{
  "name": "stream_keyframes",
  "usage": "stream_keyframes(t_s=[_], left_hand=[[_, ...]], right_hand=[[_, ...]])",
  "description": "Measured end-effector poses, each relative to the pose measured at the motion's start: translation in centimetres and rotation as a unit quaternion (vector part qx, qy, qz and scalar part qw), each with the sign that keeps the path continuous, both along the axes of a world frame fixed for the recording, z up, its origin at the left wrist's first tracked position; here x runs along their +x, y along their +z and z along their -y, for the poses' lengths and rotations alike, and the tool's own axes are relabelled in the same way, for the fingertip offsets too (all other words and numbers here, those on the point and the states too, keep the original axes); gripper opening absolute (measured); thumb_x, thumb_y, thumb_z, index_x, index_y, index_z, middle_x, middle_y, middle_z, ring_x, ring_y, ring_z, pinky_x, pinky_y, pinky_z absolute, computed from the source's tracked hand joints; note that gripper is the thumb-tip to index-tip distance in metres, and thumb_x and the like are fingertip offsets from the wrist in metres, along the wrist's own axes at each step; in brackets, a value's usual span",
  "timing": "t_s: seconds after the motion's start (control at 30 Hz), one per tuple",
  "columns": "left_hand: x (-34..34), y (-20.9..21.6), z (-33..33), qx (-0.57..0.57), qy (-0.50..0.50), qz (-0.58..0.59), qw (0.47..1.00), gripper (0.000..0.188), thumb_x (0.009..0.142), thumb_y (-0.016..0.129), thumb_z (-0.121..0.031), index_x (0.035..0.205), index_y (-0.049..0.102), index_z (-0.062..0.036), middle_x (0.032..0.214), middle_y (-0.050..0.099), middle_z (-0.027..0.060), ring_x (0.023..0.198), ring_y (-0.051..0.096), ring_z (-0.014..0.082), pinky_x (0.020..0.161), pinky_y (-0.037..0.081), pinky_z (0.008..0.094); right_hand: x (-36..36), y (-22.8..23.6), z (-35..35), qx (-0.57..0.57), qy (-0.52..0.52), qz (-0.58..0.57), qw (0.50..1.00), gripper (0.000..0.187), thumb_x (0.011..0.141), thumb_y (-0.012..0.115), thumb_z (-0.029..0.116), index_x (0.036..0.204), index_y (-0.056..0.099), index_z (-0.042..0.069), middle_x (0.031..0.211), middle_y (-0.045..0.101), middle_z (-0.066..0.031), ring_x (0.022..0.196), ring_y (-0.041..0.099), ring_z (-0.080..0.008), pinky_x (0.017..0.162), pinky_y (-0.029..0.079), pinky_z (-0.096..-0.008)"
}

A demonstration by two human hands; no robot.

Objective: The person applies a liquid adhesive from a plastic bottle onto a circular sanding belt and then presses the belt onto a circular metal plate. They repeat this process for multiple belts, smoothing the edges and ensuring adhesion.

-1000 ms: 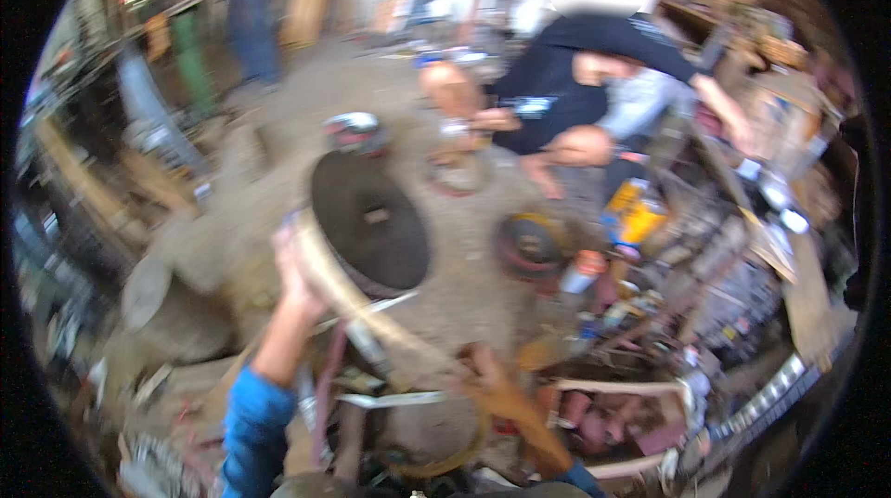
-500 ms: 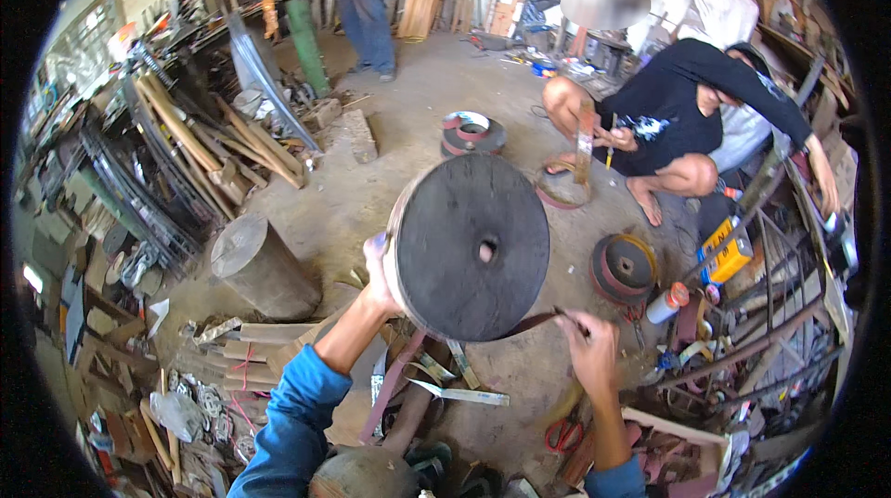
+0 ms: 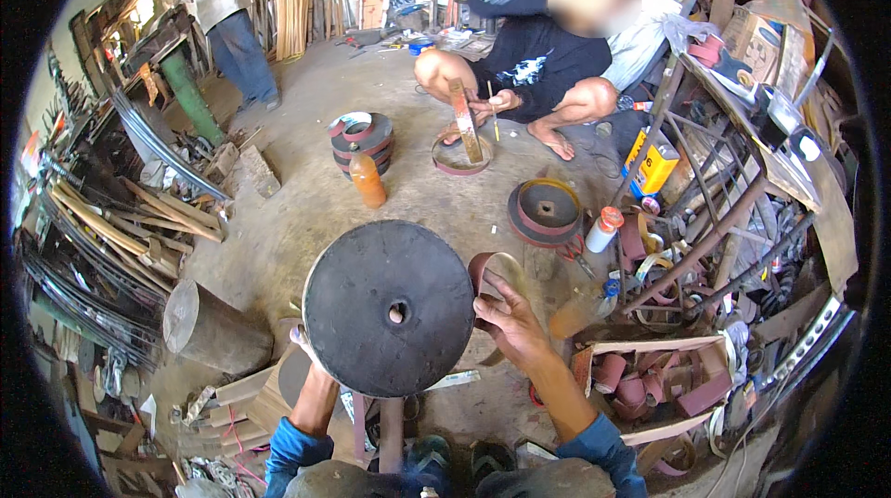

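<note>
two hands of mine are holding things up over a dusty concrete floor (image 3: 297, 219) in a cluttered workshop. my left hand (image 3: 304, 342) is gripping the lower left edge of a big black disc (image 3: 390, 308), its fingers mostly hidden behind it; the disc is facing me, nearly upright, with a small hole at its centre. my right hand (image 3: 506, 320) is closed around a brown strip loop (image 3: 492, 277) just right of the disc, touching its rim or close to it; i cannot tell which. beyond the disc an orange bottle (image 3: 368, 181) is standing on the floor, near a stack of rings (image 3: 362, 134). farther back a person in a dark shirt (image 3: 538, 57) is squatting, holding a long flat bar (image 3: 464, 119) upright in a ring on the floor. another round wheel (image 3: 544, 210) is lying to my right, beside a white bottle with a red cap (image 3: 604, 229). a grey cylinder (image 3: 212, 329) is lying to my left.
</note>
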State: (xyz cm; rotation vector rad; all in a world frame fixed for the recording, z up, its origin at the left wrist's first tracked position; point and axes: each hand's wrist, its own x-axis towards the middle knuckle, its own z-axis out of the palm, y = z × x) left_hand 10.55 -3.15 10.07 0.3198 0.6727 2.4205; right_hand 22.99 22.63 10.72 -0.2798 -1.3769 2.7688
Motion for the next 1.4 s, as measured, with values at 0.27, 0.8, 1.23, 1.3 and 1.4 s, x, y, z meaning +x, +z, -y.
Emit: stream_keyframes(t_s=[0.27, 0.8, 1.23, 1.3, 1.4], left_hand=[[0.6, -0.2, -1.3, -0.033, -0.029, -0.010, 0.999, 0.089, 0.076, 0.059, -0.054, 0.147, 0.040, -0.0046, 0.143, 0.049, 0.0191, 0.128, 0.051, 0.0345, 0.110, 0.038, 0.0481], [2.2, -0.7, -3.2, -0.109, -0.114, -0.052, 0.986, 0.090, 0.072, 0.065, -0.045, 0.147, 0.037, -0.0045, 0.140, 0.051, 0.0185, 0.126, 0.051, 0.0323, 0.110, 0.038, 0.0459], [4.5, -1.4, -2.8, -0.183, -0.214, -0.151, 0.947, 0.092, 0.070, 0.071, -0.038, 0.147, 0.035, -0.0045, 0.137, 0.052, 0.0181, 0.125, 0.052, 0.0305, 0.109, 0.039, 0.0441], [4.8, -1.4, -2.7, -0.191, -0.226, -0.166, 0.941, 0.092, 0.069, 0.072, -0.037, 0.147, 0.035, -0.0045, 0.137, 0.052, 0.0181, 0.125, 0.052, 0.0302, 0.109, 0.039, 0.0438], [5.2, -1.3, -2.4, -0.197, -0.237, -0.186, 0.933, 0.093, 0.068, 0.073, -0.035, 0.147, 0.034, -0.0045, 0.136, 0.052, 0.0180, 0.124, 0.052, 0.0298, 0.109, 0.039, 0.0434]], right_hand=[[1.4, 1.7, -1.3, 0.162, 0.063, -0.015, 0.985, 0.061, 0.092, 0.070, 0.009, 0.146, 0.043, -0.002, 0.138, 0.056, -0.0112, 0.120, 0.056, -0.0180, 0.101, 0.048, -0.0343], [3.0, 3.5, -2.1, 0.435, 0.031, -0.108, 0.893, 0.053, 0.100, 0.060, 0.029, 0.145, 0.047, 0.003, 0.140, 0.057, -0.0091, 0.123, 0.054, -0.0173, 0.105, 0.043, -0.0325], [4.7, 3.4, -5.1, 0.260, 0.074, -0.039, 0.962, 0.052, 0.091, 0.073, 0.016, 0.133, 0.054, -0.006, 0.123, 0.064, -0.0116, 0.114, 0.059, -0.0176, 0.100, 0.050, -0.0344], [5.2, 3.7, -5.1, 0.252, 0.064, -0.045, 0.965, 0.052, 0.092, 0.073, 0.016, 0.135, 0.053, -0.006, 0.124, 0.064, -0.0123, 0.116, 0.058, -0.0179, 0.101, 0.049, -0.0342], [5.9, 4.3, -5.3, 0.368, 0.089, -0.050, 0.924, 0.049, 0.094, 0.069, 0.017, 0.135, 0.054, -0.005, 0.130, 0.063, -0.0138, 0.116, 0.058, -0.0191, 0.100, 0.048, -0.0342]])
